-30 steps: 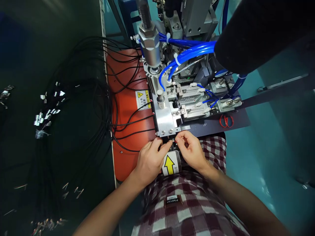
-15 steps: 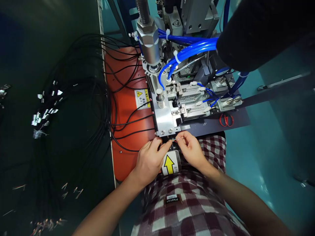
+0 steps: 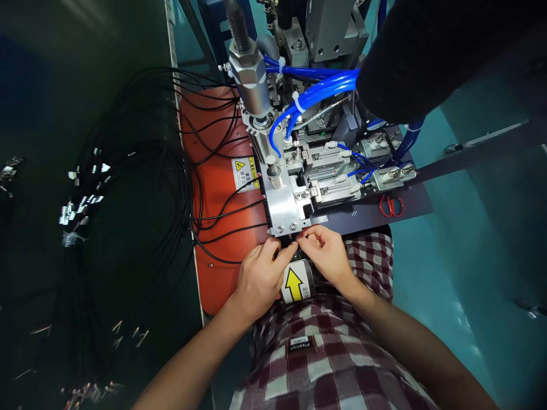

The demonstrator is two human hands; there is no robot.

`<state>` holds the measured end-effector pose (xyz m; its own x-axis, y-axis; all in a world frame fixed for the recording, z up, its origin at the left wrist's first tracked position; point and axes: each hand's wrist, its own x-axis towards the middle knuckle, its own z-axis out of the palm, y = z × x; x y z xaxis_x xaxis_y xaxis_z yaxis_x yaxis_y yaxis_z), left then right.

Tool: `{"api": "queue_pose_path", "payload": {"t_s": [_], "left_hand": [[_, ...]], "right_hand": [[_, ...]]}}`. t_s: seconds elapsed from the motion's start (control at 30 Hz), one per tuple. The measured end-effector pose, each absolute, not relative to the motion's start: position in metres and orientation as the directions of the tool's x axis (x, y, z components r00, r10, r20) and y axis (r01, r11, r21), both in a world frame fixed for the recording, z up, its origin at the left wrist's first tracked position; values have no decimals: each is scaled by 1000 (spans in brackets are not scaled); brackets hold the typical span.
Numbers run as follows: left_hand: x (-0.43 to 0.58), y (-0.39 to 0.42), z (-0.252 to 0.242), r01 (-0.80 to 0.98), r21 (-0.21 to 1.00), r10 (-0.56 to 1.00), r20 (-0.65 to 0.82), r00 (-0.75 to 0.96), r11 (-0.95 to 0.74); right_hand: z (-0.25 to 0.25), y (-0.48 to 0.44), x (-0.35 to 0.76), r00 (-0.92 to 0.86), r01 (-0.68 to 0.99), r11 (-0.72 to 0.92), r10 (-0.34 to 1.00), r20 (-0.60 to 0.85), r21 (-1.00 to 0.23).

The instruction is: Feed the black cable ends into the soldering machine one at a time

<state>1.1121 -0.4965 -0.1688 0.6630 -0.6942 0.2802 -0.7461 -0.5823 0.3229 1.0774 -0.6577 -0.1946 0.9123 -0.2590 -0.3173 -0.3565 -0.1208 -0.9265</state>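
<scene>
My left hand (image 3: 261,273) is closed in a pinch at the front end of the metal fixture (image 3: 285,210). A black cable (image 3: 226,262) runs in under it from the left, and its end is mostly covered by my fingers. Facing it from the right, my right hand (image 3: 325,253) is also closed, thumb and forefinger pinched on thin wires at the cable's end. These wires are tiny and almost hidden now. The fingertips of both hands nearly meet just below the fixture's edge. Under them sits a white label with a yellow arrow (image 3: 294,283).
Several black cables cross the red-orange plate (image 3: 222,213), which bears a warning sticker (image 3: 245,173). More cables with shiny ends (image 3: 79,210) lie coiled on the dark surface at left. Blue air hoses (image 3: 329,85) arch over the machine. Red-handled scissors (image 3: 391,206) lie at right.
My right hand has moved slightly left, towards my left fingertips. The small wire ends seen between the hands before are now mostly covered. The whole view has shifted slightly.
</scene>
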Motion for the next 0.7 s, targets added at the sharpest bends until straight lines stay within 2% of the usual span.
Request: {"api": "queue_pose_path", "payload": {"t_s": [0.23, 0.33, 0.43, 0.53, 0.6, 0.67, 0.7], "left_hand": [[1112, -495, -169, -738, 355, -704, 247, 666, -574], [1113, -495, -170, -738, 356, -702, 250, 667, -574], [1113, -494, -172, -744, 349, -705, 257, 661, -570], [1112, -493, -172, -748, 348, -712, 251, 655, -566], [1112, -493, -172, -741, 354, -711, 238, 661, -571], [1112, -493, -171, -733, 368, -713, 219, 666, -572], [1112, -493, -170, -730, 376, -715, 211, 667, -570]], "right_hand": [[-198, -656, 1075, 932, -259, -153, -298, -205, -954], [-200, -658, 1072, 931, -258, -148, -301, -205, -955], [-200, -658, 1072, 917, -303, -56, -290, -275, -951], [-197, -658, 1076, 867, -397, 159, -257, -427, -904], [-195, -660, 1078, 829, -475, 275, -178, -530, -836], [-193, -664, 1078, 817, -505, 297, -139, -560, -810], [-193, -666, 1076, 825, -489, 274, -163, -541, -828]]}}
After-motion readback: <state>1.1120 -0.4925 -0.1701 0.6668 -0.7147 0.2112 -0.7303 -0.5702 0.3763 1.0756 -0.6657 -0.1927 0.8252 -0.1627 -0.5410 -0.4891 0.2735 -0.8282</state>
